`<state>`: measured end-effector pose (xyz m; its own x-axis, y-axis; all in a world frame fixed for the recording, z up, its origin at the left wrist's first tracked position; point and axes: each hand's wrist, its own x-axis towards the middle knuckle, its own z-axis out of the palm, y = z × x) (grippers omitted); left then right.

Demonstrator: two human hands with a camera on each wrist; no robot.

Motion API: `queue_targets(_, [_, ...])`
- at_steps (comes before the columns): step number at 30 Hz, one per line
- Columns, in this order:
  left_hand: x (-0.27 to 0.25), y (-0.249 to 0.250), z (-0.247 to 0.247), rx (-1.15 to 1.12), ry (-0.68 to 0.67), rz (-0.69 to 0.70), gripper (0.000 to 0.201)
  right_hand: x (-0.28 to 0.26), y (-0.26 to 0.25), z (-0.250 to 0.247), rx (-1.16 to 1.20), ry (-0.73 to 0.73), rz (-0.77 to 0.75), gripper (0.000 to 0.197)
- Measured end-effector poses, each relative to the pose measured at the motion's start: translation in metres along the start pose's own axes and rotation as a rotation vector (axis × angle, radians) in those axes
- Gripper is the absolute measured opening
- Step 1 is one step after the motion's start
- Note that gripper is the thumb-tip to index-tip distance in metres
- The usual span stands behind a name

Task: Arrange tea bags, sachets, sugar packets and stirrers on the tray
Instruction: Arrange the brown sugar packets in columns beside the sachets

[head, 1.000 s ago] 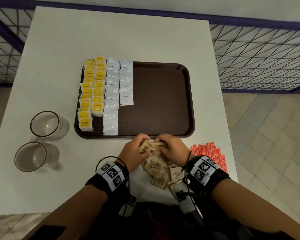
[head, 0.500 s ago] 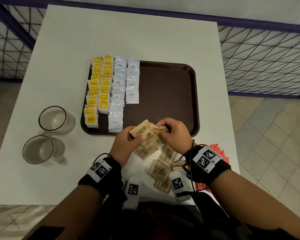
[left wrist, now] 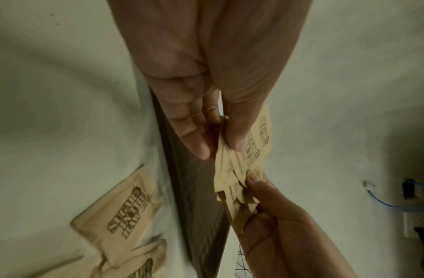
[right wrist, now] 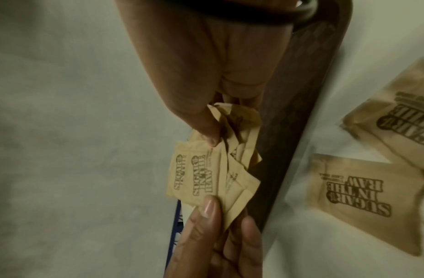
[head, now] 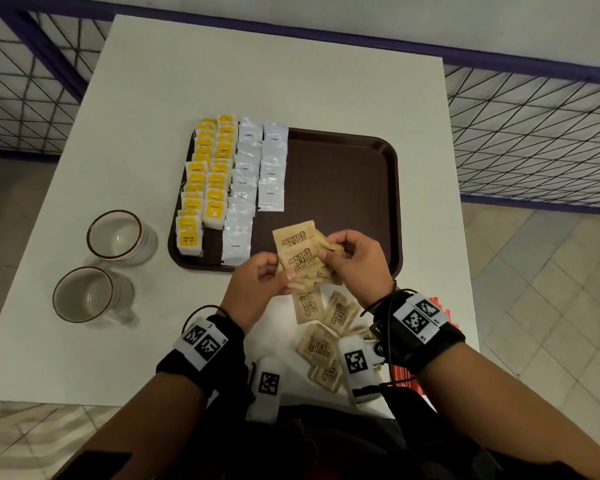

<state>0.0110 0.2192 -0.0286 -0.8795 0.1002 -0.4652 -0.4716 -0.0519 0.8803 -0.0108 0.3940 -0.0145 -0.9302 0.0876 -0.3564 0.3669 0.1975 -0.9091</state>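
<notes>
Your left hand [head: 257, 282] and right hand [head: 355, 259] each pinch a fanned bunch of brown sugar packets [head: 300, 256] over the tray [head: 343, 188]'s near edge. Judged light, limp, slippery paper; grip the edges firmly.

White table [head: 291, 81], tiled floor [head: 551, 289]

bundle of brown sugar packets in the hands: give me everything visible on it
The fanned bundle of tan paper sugar packets printed "SUGAR IN THE RAW" in dark brown is held in the air over the near edge of the dark brown plastic tray. The left hand pinches its lower left side, the right hand its crumpled right ends. The exact count is unclear. Top faces look flat and unopened.
</notes>
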Motion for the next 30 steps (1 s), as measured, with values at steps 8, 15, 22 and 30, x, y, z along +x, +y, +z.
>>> queue_targets(8, [-0.005,0.023,-0.013,-0.021,-0.014,0.022,0.007,-0.003,-0.015,-0.013,0.247,-0.014,0.078,0.012])
queue_targets(15, [-0.007,0.037,-0.013,-0.360,-0.013,-0.126,0.012,-0.005,-0.017,-0.033,0.282,0.018,0.132,0.012])
queue_targets(22, [-0.002,0.047,-0.017,-0.665,-0.060,-0.212,0.018,-0.014,-0.022,-0.017,0.266,-0.043,0.105,0.011])
queue_targets(30, [0.011,0.059,-0.032,0.030,-0.028,0.118,0.010,-0.021,-0.026,0.026,0.166,-0.018,0.118,0.015])
